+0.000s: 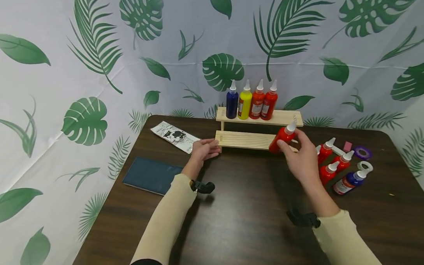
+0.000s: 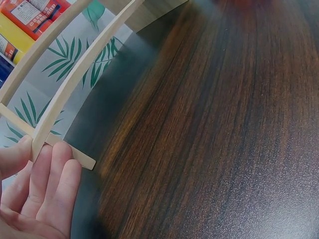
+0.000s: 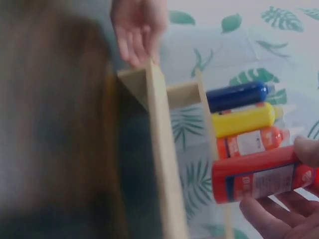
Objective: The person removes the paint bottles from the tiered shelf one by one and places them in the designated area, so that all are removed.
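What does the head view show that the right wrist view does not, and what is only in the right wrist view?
Only the head view shows the purple roll, the pink block and the loose bottles on the table.

Only the right wrist view shows the label on the held bottle.

Both show the left hand at the end of the wooden stand, the right hand holding that red bottle, and a blue bottle, a yellow bottle and another red bottle standing on the stand.

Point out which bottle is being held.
The red bottle in the right hand. It alone is gripped; the other bottles are on the upper shelf or the table.
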`<state>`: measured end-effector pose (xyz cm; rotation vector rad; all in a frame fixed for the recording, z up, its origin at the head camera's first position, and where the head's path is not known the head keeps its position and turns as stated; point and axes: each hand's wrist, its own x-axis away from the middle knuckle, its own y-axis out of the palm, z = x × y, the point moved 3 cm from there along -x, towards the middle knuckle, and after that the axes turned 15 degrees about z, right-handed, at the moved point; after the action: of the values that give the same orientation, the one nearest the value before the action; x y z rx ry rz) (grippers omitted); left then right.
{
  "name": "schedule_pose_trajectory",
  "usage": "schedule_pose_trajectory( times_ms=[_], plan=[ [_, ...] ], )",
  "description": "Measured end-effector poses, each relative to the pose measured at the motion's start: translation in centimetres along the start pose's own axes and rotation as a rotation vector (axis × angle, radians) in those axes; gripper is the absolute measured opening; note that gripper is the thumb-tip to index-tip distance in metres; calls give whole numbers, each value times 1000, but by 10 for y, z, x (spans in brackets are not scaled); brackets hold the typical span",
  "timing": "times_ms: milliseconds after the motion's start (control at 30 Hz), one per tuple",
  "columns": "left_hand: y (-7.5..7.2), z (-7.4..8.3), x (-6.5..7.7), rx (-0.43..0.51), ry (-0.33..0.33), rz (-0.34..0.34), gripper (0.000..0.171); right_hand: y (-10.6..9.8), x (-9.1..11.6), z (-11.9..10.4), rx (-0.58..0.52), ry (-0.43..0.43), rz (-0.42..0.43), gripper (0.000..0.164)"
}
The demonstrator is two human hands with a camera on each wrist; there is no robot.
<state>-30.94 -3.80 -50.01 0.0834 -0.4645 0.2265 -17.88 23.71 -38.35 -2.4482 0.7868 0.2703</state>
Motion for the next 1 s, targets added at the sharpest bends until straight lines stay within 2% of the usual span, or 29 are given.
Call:
schedule_pose_trajectory(
  times_ms=[167,233,333,433,533,633,800,1000],
  plan=[
    [-1,-1,0,6,0,2,34,-25,50,35,66,53,-16,60],
    [-1,-2,0,8,-3,4,34,-37,66,52,109,86,18,58],
    [-1,-3,0,11,-5,-1,35,-59,81,74,157,129,127,53],
    [-1,-2,-1,17,-4,-1,35,-80,86,91,194,151,253,49],
    [-2,-2,-1,20,-6,13,34,-95,86,106,247,198,322,51],
    [-3,-2,-1,12,-4,12,35,-104,85,119,310,280,338,55],
    [-1,-2,-1,2,-8,-3,36,-108,82,129,330,370,334,60],
    [-1,-1,0,-3,6,-4,36,-104,82,133,305,372,345,58]
  ],
)
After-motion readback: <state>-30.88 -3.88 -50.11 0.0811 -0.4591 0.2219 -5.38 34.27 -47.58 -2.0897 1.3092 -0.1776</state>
